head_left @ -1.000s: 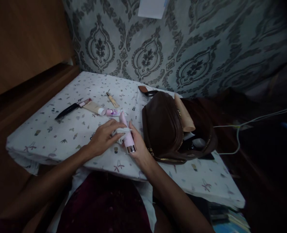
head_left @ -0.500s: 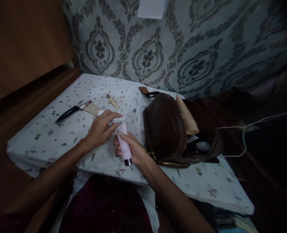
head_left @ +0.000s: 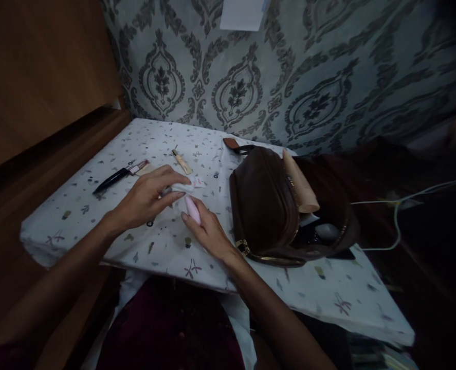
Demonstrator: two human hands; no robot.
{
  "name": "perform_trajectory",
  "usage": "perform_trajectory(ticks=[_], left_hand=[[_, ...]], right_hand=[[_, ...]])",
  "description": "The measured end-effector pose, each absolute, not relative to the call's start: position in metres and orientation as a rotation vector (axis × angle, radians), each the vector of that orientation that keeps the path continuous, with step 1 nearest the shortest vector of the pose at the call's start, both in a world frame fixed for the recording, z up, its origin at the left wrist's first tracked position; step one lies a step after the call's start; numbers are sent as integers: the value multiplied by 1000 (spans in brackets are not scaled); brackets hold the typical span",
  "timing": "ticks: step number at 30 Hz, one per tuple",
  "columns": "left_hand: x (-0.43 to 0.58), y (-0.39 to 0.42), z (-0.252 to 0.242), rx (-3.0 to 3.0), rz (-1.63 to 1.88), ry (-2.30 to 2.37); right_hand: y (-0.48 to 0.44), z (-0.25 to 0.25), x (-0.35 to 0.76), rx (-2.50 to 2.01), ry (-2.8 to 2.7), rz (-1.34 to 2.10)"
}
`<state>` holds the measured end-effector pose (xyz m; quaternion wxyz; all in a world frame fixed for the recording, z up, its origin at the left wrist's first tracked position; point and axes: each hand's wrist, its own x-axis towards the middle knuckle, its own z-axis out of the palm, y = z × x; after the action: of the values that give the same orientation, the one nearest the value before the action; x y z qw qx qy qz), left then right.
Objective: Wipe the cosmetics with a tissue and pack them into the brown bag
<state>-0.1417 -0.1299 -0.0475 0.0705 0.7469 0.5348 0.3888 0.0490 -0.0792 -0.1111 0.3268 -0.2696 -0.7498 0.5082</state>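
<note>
My left hand (head_left: 146,198) pinches a crumpled white wipe (head_left: 179,188), its thumb and fingers closed round it. Just right of it, my right hand (head_left: 208,228) grips a pink tube (head_left: 193,209); only a short part of the tube shows, the rest is hidden by the fingers. The wipe and the tube are close together above the patterned cloth. A small white tag or packet (head_left: 198,182) lies beyond the wipe. Behind my left hand are a black-handled item (head_left: 112,180), a partly hidden beige item (head_left: 145,168) and a small gold-capped tube (head_left: 182,161).
An open dark brown bag (head_left: 264,192) stands right of my hands, with a peach tube (head_left: 303,187) sticking out. White cables (head_left: 397,203) run at the far right. A wooden cabinet (head_left: 42,67) borders the table (head_left: 320,293) on the left, and a patterned wall stands behind.
My right hand has turned the pink tube, so its silver cap and long side no longer show. My left hand has shifted slightly left with the white wipe. The view has moved slightly.
</note>
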Motion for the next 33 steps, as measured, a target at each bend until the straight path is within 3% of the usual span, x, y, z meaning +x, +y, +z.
perform_trajectory(ticks=[4, 8, 14, 20, 33], left_hand=[[-155, -127, -26, 2207, 897, 1462], [-172, -117, -16, 1801, 871, 1311], [-168, -116, -42, 1291, 1072, 1386], [-112, -118, -77, 613, 1689, 1161], [-95, -111, -99, 475, 1896, 1017]], right_hand=[[-82, -112, 50, -690, -2111, 1218], [-85, -109, 51, -532, -2129, 1275], [-85, -107, 51, -471, -2017, 1467], [-92, -114, 35, -598, -1157, 2109], [-71, -120, 11, -779, -527, 2334]])
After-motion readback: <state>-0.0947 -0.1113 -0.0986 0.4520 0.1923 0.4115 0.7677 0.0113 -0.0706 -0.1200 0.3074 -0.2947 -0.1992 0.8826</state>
